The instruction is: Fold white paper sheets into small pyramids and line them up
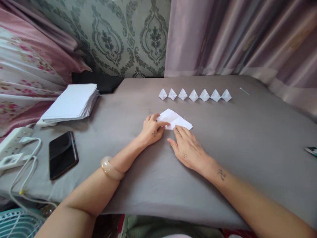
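A folded sheet of white paper point(174, 118) lies on the grey cloth in front of me. My left hand point(153, 129) is at its left corner, with the index finger stretched across the lower edge and the other fingers at the side. Flat on the lower right edge rest the fingertips of my right hand point(185, 143), its thumb held apart. Both hands press on the paper rather than gripping it. Beyond it stands a row of several small folded paper shapes point(193, 95), white and pointed on top.
A stack of white paper point(71, 100) sits at the left, by a black cloth item point(99, 82). Nearer are a phone point(62, 154) and a power strip point(13, 142) with white cables. A thin swab-like stick point(244, 91) lies far right. A fan point(19, 224) stands below the table edge.
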### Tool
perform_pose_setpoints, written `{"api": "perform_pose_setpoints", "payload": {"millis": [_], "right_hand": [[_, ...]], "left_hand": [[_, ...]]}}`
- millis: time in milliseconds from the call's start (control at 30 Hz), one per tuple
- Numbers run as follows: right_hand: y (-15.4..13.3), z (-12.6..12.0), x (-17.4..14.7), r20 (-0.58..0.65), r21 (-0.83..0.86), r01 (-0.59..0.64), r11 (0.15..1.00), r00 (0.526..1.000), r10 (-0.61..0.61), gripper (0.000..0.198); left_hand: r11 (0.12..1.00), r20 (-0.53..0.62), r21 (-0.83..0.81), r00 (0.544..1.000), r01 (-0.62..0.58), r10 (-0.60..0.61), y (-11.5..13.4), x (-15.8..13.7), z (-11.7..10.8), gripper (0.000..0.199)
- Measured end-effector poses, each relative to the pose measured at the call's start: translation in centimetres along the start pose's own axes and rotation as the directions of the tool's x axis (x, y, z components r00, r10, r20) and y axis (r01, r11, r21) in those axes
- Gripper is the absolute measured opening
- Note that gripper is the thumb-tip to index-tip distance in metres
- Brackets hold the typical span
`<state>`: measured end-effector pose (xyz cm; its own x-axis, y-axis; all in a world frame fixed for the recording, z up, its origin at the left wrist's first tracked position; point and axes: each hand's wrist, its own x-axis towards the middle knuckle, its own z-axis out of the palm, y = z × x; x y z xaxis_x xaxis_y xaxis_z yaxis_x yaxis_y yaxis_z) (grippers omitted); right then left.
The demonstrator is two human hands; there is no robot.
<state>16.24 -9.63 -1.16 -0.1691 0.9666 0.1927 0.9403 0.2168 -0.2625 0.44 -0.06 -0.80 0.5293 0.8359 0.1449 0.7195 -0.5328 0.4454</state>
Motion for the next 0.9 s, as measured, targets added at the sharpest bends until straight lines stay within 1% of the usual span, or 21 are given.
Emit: {"api": "perform_pose_setpoints", "payload": {"millis": [133,200,267,333,367,467,500,567,667,767,900], "right_hand": [[0.5,-0.1,0.1,0.016,-0.016,-0.018,1.000,1.000,0.019,0.060],[0.9,-0.3,0.3,0.013,-0.040,-0.020,0.999,1.000,0.020,0.057],[1.2,-0.5,0.6,0.013,-0.058,-0.018,0.998,1.000,0.019,0.054],[1.4,-0.6,0.9,0.007,-0.066,-0.018,0.998,1.000,0.019,0.052],[1.5,-0.6,1.0,0.000,-0.066,-0.016,0.998,1.000,0.016,0.051],[1.6,-0.5,1.2,-0.012,-0.062,0.011,0.998,1.000,-0.012,0.051],[1.6,-0.5,1.2,-0.008,-0.060,0.022,0.998,1.000,-0.022,0.051],[1.5,-0.4,1.3,0.002,-0.063,0.034,0.997,0.999,-0.034,0.051],[1.6,-0.4,1.4,0.006,-0.064,0.041,0.997,0.999,-0.040,0.050],[2.2,-0.5,1.7,0.007,-0.027,0.056,0.998,0.998,-0.056,0.048],[3.8,-0.5,2.6,0.004,0.086,0.107,0.991,0.994,-0.107,0.040]], "left_hand": [[1.000,-0.044,-0.030,0.999,-0.005,0.004,0.3,-0.8,0.0,0.032],[0.999,-0.029,-0.045,0.999,-0.017,0.015,0.3,-1.2,0.0,0.039],[0.999,-0.028,-0.029,0.999,-0.041,0.040,0.1,-1.3,-0.2,0.051],[0.997,-0.062,0.038,0.996,-0.069,0.072,-0.4,-1.2,-0.3,0.059],[0.994,-0.090,0.084,0.992,-0.076,0.083,-0.7,-1.1,-0.4,0.060],[0.975,-0.148,0.208,0.982,-0.082,0.114,-1.8,-0.5,-0.7,0.052],[0.965,-0.137,0.239,0.980,-0.106,0.142,-2.1,-0.3,-0.8,0.050],[0.937,-0.072,0.289,0.972,-0.194,0.223,-2.6,0.0,-1.2,0.048],[0.883,0.019,0.339,0.941,-0.325,0.339,-2.7,0.1,-1.7,0.043],[0.839,0.050,0.366,0.909,-0.403,0.414,-1.9,-0.3,-2.0,0.035],[0.798,0.135,0.338,0.865,-0.499,0.484,0.3,-1.3,-2.1,0.030]]}}
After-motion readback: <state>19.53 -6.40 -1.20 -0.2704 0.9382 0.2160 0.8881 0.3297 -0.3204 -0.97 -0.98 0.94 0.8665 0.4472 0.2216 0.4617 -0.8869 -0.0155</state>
